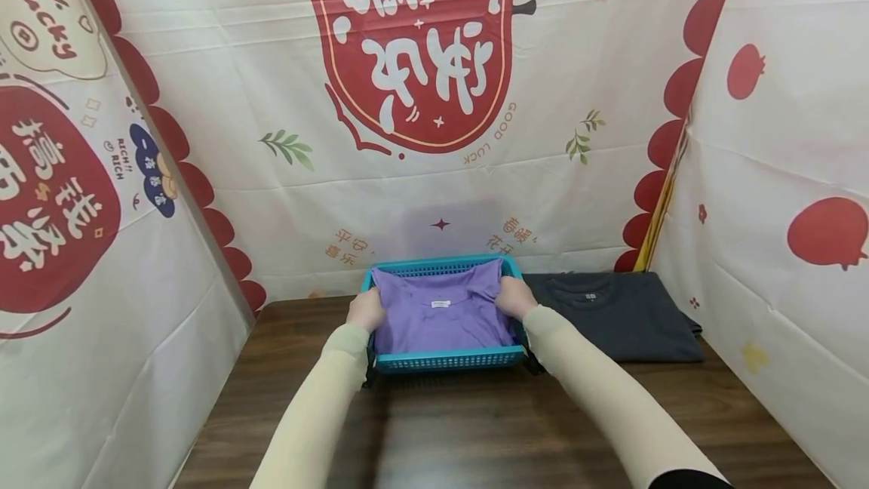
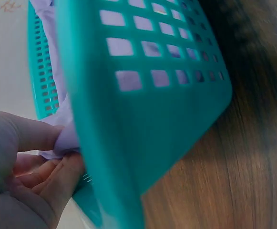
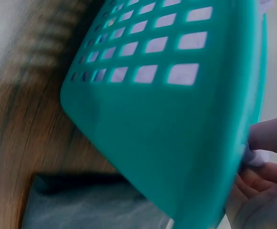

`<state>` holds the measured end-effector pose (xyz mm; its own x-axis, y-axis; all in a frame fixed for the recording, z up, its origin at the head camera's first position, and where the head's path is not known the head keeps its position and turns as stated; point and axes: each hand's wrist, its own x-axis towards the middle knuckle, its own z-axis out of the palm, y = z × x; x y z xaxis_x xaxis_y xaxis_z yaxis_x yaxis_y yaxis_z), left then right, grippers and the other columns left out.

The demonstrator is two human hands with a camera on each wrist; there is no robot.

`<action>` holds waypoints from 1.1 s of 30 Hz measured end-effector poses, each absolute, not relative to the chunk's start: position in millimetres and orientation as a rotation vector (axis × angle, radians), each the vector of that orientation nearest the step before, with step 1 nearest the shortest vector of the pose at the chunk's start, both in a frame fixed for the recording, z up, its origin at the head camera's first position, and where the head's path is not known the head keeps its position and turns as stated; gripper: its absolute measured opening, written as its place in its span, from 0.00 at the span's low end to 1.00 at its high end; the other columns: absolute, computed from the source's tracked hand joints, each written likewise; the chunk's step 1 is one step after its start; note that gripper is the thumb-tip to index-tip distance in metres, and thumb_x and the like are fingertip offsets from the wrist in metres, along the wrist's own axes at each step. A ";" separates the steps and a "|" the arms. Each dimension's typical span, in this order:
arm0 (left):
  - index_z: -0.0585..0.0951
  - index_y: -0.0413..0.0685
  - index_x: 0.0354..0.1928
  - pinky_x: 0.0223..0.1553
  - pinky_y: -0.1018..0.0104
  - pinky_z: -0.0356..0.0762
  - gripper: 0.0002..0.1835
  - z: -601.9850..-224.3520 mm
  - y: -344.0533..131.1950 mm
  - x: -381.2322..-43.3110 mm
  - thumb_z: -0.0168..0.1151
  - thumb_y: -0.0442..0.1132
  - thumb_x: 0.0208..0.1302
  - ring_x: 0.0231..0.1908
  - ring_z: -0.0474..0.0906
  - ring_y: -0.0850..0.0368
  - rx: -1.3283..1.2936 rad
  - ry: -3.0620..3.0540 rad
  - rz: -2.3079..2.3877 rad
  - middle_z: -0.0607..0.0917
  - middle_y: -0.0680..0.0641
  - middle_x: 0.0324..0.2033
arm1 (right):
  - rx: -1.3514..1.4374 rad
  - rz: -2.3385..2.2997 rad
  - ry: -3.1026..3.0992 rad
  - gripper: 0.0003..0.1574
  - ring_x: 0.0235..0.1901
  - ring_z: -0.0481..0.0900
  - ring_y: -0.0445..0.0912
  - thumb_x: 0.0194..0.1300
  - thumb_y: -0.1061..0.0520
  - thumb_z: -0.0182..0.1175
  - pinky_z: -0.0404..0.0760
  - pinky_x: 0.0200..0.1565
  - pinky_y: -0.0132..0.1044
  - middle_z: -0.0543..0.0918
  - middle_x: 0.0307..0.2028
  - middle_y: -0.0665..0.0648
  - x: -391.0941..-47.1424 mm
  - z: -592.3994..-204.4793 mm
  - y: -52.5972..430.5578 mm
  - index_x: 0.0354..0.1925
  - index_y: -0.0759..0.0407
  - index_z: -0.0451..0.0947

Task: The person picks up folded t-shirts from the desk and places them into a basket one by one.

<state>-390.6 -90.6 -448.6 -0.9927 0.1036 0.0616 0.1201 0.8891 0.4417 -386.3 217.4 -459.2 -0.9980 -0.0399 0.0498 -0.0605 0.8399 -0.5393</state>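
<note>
Left hand (image 1: 367, 310) pinches the purple shirt (image 1: 441, 327) at nine o'clock, right hand (image 1: 516, 297) pinches near three, both equally close, the shirt lying between them inside the teal basket (image 1: 448, 361), long axis nine-to-three!

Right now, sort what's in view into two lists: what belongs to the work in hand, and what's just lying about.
In the work:
Purple shirt, pinched by the left hand and the right hand
Teal basket, with the purple shirt in it

Apparently just lying about:
Dark folded shirt, on the table right of the basket, touched by neither hand
</note>
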 end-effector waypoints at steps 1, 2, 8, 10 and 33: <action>0.69 0.36 0.55 0.41 0.53 0.73 0.21 -449.0 -90.3 -390.1 0.51 0.31 0.58 0.42 0.74 0.42 -0.193 -3.018 -0.690 0.76 0.36 0.45 | 0.074 0.862 -2.986 0.15 0.21 0.66 0.49 0.55 0.67 0.47 0.65 0.23 0.38 0.73 0.29 0.61 -386.0 -458.7 217.4 0.42 0.69 0.71; 0.66 0.37 0.58 0.44 0.52 0.71 0.24 -449.4 -90.2 -389.8 0.51 0.31 0.58 0.45 0.72 0.41 -0.213 -3.016 -0.663 0.74 0.36 0.49 | 0.069 0.853 -2.993 0.18 0.22 0.67 0.49 0.56 0.67 0.47 0.66 0.24 0.38 0.74 0.33 0.62 -386.0 -458.4 217.3 0.46 0.69 0.70; 0.70 0.39 0.56 0.38 0.55 0.73 0.23 -448.1 -91.6 -385.2 0.52 0.30 0.55 0.42 0.73 0.43 -0.349 -3.015 -0.475 0.74 0.35 0.46 | 0.084 0.812 -2.974 0.22 0.24 0.69 0.48 0.54 0.67 0.49 0.67 0.25 0.38 0.75 0.42 0.65 -384.9 -455.1 217.5 0.50 0.69 0.68; 0.76 0.38 0.47 0.32 0.57 0.73 0.16 -444.7 -91.9 -381.4 0.52 0.30 0.54 0.36 0.74 0.46 -0.373 -3.012 -0.441 0.77 0.37 0.40 | 0.099 0.792 -2.971 0.14 0.22 0.66 0.46 0.54 0.67 0.49 0.65 0.23 0.36 0.75 0.35 0.62 -385.4 -454.7 219.0 0.42 0.67 0.70; 0.78 0.49 0.48 0.42 0.63 0.72 0.16 -407.6 -20.6 -320.9 0.55 0.43 0.59 0.42 0.75 0.55 -0.796 -2.736 -0.887 0.78 0.49 0.45 | -0.137 1.203 -2.624 0.26 0.31 0.77 0.53 0.61 0.43 0.51 0.77 0.28 0.41 0.77 0.40 0.65 -330.6 -433.7 337.4 0.46 0.62 0.74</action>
